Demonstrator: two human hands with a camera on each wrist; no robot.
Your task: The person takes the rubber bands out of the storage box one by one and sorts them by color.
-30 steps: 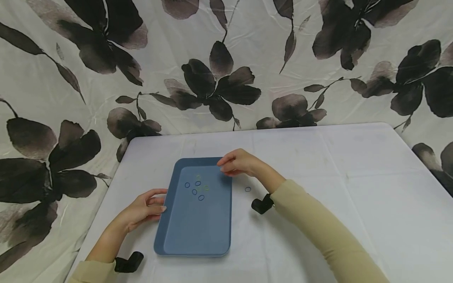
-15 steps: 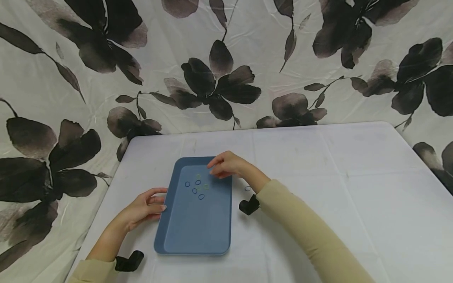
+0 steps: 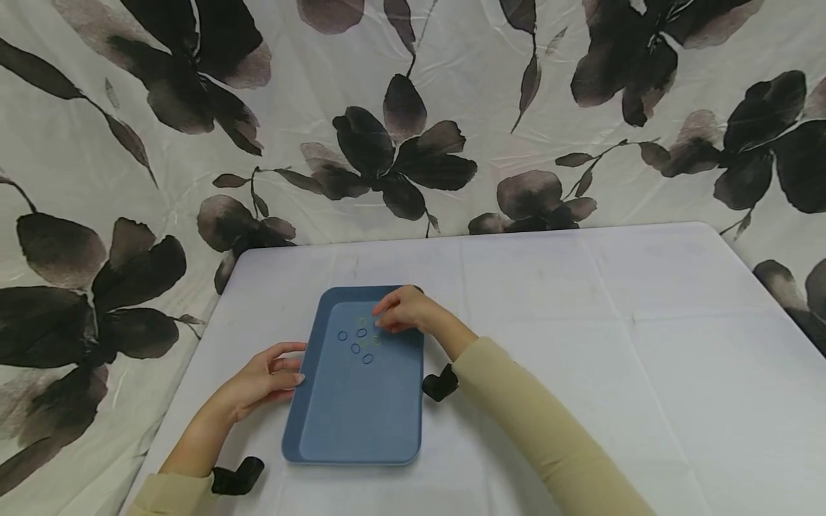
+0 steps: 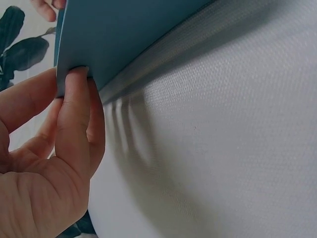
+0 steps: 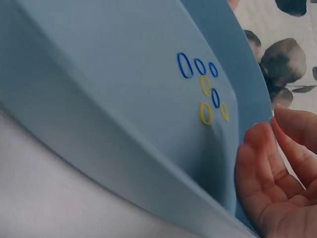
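A blue rectangular tray [image 3: 351, 423] lies on the white table. My left hand [image 3: 261, 380] is at its left side, with fingertips and thumb touching the outer wall; in the left wrist view the fingers [image 4: 74, 114] meet the rim and outer side. Small blue loops [image 5: 184, 65] and yellow loops [image 5: 205, 113], like thin rubber bands, lie in the tray's far half. Over the far right part of the tray hovers my right hand [image 3: 405, 309], fingers loosely bent beside the yellow loops. Nothing shows between its fingers [image 5: 257, 163].
The white table [image 3: 581, 322] extends to the right and behind the tray. A floral cloth [image 3: 400, 43] hangs behind the table and at the left. Black wrist devices are on both arms, the right one [image 3: 440, 383] close to the tray's right edge.
My right hand has moved left and slightly nearer over the tray. The lone loop on the table right of the tray is now hidden by that arm. The left hand stays put.
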